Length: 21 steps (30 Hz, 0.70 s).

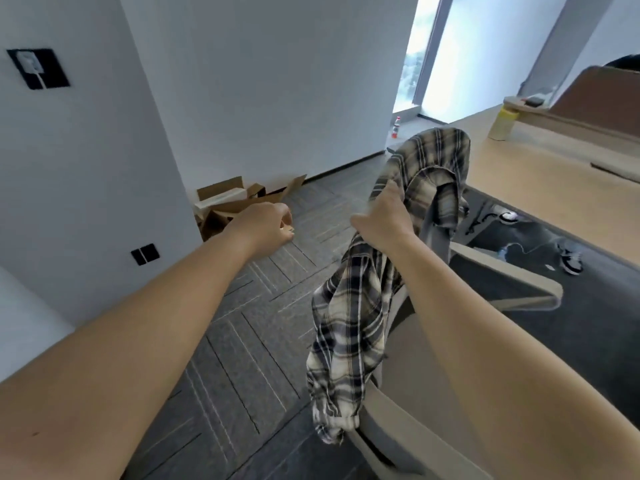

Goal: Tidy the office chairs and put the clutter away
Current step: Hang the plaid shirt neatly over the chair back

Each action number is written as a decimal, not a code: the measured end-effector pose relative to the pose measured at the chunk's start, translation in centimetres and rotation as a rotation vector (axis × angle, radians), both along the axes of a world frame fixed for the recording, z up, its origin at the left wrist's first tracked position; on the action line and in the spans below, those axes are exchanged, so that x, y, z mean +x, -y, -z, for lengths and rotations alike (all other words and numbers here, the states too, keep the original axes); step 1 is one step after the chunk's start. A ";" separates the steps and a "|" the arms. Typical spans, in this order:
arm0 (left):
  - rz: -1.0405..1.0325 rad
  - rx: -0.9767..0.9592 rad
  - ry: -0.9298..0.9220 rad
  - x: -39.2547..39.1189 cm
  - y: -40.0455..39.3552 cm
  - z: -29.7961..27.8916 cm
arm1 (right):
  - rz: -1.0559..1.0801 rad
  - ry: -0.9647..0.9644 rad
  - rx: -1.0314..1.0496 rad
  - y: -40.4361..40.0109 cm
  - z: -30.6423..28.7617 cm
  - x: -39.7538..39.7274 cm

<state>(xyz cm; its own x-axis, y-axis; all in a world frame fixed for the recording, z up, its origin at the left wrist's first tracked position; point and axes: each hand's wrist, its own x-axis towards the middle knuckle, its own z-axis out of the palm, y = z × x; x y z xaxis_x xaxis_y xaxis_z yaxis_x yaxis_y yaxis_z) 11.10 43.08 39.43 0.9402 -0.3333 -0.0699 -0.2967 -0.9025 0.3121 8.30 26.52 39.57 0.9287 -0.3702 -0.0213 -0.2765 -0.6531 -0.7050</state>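
My right hand (382,216) grips a plaid shirt (349,327) draped over the chair (502,289). My left hand (266,226) is curled, out over the carpet (249,327) near cardboard boxes (235,202) by the wall.

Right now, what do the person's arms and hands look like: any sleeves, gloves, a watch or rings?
Both arms are bare up to the frame edge: no sleeves show. The left hand and right hand wear no gloves. No watch or wristband shows on either wrist. I see no rings, though the fingers are mostly curled out of sight.

Head view: forward-down, close over outstretched arms, chair.
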 end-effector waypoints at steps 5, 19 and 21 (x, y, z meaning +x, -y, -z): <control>0.105 -0.028 -0.015 -1.1 0.6 0.4 | 0.002 0.039 0.111 -0.2 0.3 -4.2; 0.214 -0.068 0.119 -6.6 3.4 -0.7 | 0.132 -0.132 -0.369 0.9 -2.8 -12.9; 0.261 -0.088 0.109 -6.1 4.5 -1.1 | 0.150 -0.169 -0.433 1.0 -2.9 -13.2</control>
<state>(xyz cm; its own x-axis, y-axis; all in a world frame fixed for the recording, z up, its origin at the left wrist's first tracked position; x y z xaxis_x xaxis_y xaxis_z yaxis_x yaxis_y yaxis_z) 4.99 38.57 40.57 0.8222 -0.5652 0.0666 -0.5514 -0.7621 0.3392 -4.88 25.57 42.51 0.8611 -0.5081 0.0189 -0.4773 -0.8205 -0.3146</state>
